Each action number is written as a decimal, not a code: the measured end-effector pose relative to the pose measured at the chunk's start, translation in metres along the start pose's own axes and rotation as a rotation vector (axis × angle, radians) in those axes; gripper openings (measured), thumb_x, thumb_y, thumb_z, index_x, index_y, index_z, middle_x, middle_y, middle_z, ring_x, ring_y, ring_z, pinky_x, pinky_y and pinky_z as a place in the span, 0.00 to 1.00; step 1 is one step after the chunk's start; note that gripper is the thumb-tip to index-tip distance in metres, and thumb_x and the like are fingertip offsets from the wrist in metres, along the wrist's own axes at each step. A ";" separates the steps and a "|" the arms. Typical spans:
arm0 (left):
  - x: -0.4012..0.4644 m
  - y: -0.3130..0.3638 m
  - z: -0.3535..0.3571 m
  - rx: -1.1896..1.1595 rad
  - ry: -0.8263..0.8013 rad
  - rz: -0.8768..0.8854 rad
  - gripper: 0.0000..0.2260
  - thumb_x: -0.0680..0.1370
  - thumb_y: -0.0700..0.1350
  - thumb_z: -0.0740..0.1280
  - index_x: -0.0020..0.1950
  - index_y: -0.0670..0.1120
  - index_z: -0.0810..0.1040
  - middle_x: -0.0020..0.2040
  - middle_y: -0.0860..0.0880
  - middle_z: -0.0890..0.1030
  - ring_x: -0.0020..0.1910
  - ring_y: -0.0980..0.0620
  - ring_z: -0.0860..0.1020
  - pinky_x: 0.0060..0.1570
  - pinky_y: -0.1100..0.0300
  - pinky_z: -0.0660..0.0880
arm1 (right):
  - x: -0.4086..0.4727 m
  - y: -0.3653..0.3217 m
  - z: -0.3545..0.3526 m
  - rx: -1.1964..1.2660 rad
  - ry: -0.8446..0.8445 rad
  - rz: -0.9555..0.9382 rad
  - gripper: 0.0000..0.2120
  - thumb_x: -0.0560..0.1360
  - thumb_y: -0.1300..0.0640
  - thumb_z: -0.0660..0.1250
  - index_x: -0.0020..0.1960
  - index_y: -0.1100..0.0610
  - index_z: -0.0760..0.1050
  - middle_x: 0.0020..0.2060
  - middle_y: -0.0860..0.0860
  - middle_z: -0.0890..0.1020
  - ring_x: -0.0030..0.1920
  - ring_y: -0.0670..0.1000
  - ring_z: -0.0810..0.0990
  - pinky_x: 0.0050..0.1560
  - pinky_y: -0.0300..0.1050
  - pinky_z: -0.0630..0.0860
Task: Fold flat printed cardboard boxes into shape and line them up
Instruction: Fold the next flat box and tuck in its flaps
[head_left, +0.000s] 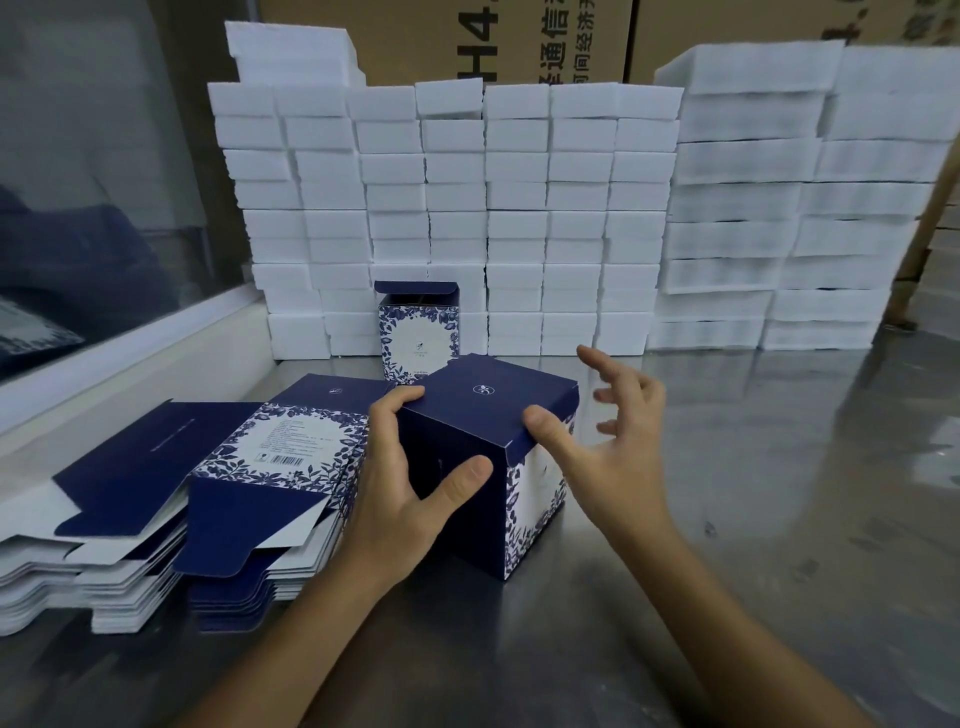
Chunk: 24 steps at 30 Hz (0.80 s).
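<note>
Your left hand (410, 483) grips the folded box (488, 467) on the metal table (753, 519), thumb on its near face. Your right hand (608, 447) is spread, only the thumb touching the lid edge. Two boxes are formed (the second box (420, 332) stands behind, lid up). One stack of flat boxes (182, 509) lies left.

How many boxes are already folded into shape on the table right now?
2: one folded box at the front, gripped by the left hand, thumb of the right hand on its edge; one open-topped box against the white foam blocks.
</note>
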<state>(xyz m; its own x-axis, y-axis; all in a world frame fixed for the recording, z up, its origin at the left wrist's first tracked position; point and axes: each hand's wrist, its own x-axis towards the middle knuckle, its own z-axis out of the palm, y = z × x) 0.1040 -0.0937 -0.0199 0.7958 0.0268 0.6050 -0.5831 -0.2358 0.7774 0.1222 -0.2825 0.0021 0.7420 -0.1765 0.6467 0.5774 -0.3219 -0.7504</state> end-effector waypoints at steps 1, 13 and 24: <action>-0.001 0.000 0.002 0.043 0.002 0.001 0.34 0.66 0.65 0.71 0.69 0.61 0.61 0.71 0.53 0.69 0.70 0.53 0.70 0.68 0.51 0.69 | 0.001 -0.001 -0.002 -0.031 -0.011 -0.024 0.33 0.61 0.34 0.75 0.63 0.33 0.68 0.62 0.42 0.67 0.63 0.35 0.68 0.60 0.25 0.67; 0.001 0.001 0.015 0.366 0.039 0.206 0.18 0.82 0.56 0.54 0.70 0.55 0.71 0.76 0.57 0.64 0.78 0.57 0.53 0.74 0.42 0.59 | -0.016 -0.015 0.019 -0.341 -0.046 -0.408 0.10 0.77 0.46 0.68 0.55 0.46 0.84 0.60 0.45 0.80 0.61 0.47 0.78 0.65 0.65 0.64; -0.001 0.009 0.020 0.375 0.088 0.283 0.18 0.83 0.47 0.53 0.66 0.44 0.75 0.71 0.50 0.72 0.72 0.59 0.67 0.68 0.65 0.64 | -0.017 -0.014 0.028 -0.484 0.138 -0.442 0.02 0.75 0.46 0.72 0.46 0.42 0.82 0.60 0.44 0.78 0.58 0.51 0.73 0.53 0.56 0.65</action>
<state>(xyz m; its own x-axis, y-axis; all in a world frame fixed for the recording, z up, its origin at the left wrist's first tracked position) 0.1014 -0.1154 -0.0171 0.5882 -0.0109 0.8086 -0.6628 -0.5794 0.4744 0.1107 -0.2493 -0.0026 0.4017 -0.0387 0.9149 0.5753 -0.7667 -0.2850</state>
